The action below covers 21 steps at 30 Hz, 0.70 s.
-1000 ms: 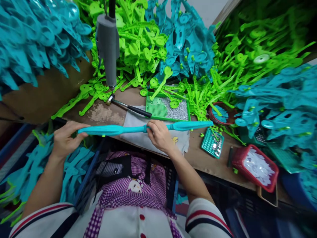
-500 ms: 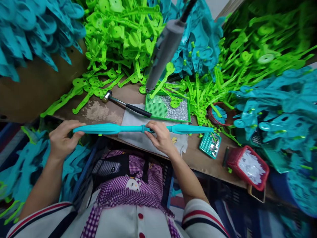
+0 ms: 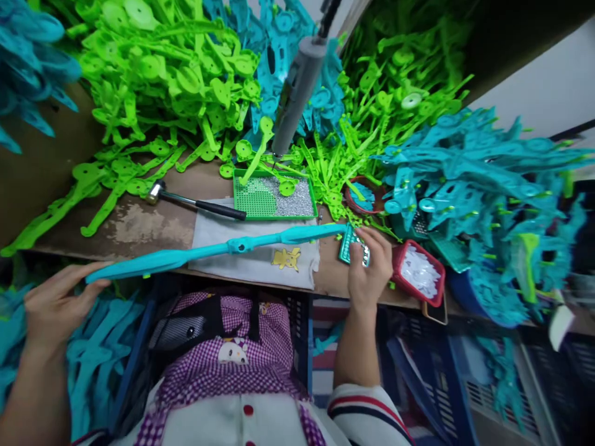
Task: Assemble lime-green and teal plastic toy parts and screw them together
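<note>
My left hand [image 3: 65, 303] is closed on the left end of a long turquoise plastic part [image 3: 204, 251], thumb below and fingers above. The part slants up to the right over the bench edge, and a small lime-green piece shows under its left half. My right hand [image 3: 370, 263] is off the part's middle and reaches over a small teal tray [image 3: 344, 253] of shiny metal pieces, close to the part's right tip. Its fingers are bent and drawn together; what is between the fingertips is hidden.
A hammer [image 3: 199, 204] lies behind the part, beside a green tray [image 3: 275, 218] of small metal pieces. A grey electric screwdriver [image 3: 300, 93] hangs above. A red container [image 3: 441, 291] holds white pieces. Lime-green parts [image 3: 181, 74] and turquoise parts [image 3: 469, 161] are heaped around.
My right hand has let go of the part's middle and moved right to the small teal tray. The part's left end has dropped lower in my left hand. The view has turned right.
</note>
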{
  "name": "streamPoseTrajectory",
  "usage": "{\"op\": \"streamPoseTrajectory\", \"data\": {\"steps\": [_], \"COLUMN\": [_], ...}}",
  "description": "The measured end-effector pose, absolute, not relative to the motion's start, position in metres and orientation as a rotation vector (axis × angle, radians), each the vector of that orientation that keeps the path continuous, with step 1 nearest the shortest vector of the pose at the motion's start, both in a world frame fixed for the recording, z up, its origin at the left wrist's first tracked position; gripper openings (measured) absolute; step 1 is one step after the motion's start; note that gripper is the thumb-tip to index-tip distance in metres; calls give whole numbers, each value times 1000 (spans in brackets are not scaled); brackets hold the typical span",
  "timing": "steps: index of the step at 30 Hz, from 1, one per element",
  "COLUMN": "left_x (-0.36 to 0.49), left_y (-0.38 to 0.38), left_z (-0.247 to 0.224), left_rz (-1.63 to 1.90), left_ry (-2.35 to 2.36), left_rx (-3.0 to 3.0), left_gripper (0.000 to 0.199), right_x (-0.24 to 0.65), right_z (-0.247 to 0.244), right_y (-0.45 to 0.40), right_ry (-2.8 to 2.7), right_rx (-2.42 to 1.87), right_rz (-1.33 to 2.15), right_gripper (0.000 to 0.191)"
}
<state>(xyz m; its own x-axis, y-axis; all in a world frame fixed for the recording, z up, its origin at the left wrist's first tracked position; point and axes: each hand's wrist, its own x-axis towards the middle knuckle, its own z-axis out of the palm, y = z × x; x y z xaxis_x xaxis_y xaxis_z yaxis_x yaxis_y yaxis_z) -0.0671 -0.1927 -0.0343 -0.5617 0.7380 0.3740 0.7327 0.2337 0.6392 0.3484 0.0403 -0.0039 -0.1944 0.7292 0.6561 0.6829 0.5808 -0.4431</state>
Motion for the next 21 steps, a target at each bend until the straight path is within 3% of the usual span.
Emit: {"op": "streamPoseTrajectory", "data": {"steps": [6, 10, 13, 17, 19, 21], "left_x": [-64, -61, -57, -57, -53, -40], "left_y": [-187, -198, -208, -223, -234, -245], "left_z": [-35, -35, -28, -13, -4, 6], "left_rz": [1237, 1252, 1219, 1233, 1206, 1063], "left_ry": [2438, 2468, 2474, 2465, 2537, 2657], "left_rx": [1539, 1584, 1498, 1338, 1408, 1570], "left_gripper": [15, 18, 29, 44, 44, 45], "right_x": [359, 354, 346, 338, 341, 346], "right_z": [-23, -29, -18, 10, 17, 12], "right_y": [83, 72, 51, 35, 30, 21], "right_ry": [-1736, -1548, -1447, -1372, -1443, -1774], "right_rx": [-1183, -1094, -1032, -776, -654, -536], "right_rz": [798, 1018, 938, 524, 331, 397], "right_gripper": [33, 30, 25, 11, 23, 40]}}
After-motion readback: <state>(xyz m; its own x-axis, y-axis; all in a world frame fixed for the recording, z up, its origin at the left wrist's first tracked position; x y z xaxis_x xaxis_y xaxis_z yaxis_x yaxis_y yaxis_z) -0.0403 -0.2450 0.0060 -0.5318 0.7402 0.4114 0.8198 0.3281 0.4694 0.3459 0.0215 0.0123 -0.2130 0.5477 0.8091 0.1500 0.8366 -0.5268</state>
